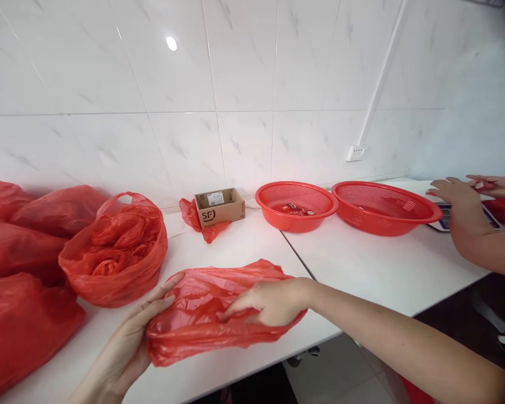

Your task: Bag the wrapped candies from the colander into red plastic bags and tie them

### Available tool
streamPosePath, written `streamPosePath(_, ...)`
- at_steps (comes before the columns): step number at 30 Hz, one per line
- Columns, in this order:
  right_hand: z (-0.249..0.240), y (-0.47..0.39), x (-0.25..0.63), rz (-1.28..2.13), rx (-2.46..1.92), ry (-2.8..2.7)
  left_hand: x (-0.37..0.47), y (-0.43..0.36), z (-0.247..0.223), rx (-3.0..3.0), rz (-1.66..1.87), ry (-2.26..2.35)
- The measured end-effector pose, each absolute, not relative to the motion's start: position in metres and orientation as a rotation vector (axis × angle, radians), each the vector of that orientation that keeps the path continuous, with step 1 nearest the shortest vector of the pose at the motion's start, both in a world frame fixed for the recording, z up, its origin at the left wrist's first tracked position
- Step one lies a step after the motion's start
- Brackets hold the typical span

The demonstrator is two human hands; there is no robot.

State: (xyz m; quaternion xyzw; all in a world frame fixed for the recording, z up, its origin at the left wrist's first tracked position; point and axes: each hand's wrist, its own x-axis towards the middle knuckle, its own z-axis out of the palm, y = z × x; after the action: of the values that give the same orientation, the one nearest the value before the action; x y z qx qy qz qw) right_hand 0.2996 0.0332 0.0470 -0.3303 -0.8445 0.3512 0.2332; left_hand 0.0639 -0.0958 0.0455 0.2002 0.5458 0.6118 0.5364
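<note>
Bag (202,342), red, 1: mouth spread, at the near edge of the tabletop (345,258), between both hands. Left to right: filled bags (21,331), 4 discernible; round bag (149,278), 1, holding crumpled film. Left hand (128,336) half open against bag's left edge, seemingly loose. Box (229,212), 1, on red film (189,213). Right hand (273,303) inside bag, index finger extended, others curled; pinch undetermined. Risks, judged: fingertip could tear thin film; loose left support could let bag slip off the edge. Baskets (294,224), 2; small pieces (297,211) uncountable. Scale (446,221), 1; co-worker's hands (458,193), 2.
</note>
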Motion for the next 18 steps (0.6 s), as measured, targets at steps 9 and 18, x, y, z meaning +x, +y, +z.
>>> streamPosePath(9, 0.072, 0.161, 0.367, 0.224, -1.474, -2.276, 0.055, -0.107, 0.027, 0.467, 1.525, 1.319)
streamPosePath(18, 0.056, 0.103, 0.362, 0.574, -1.259, -2.531, 0.039, -0.108, 0.013, 0.430, 1.573, 1.390)
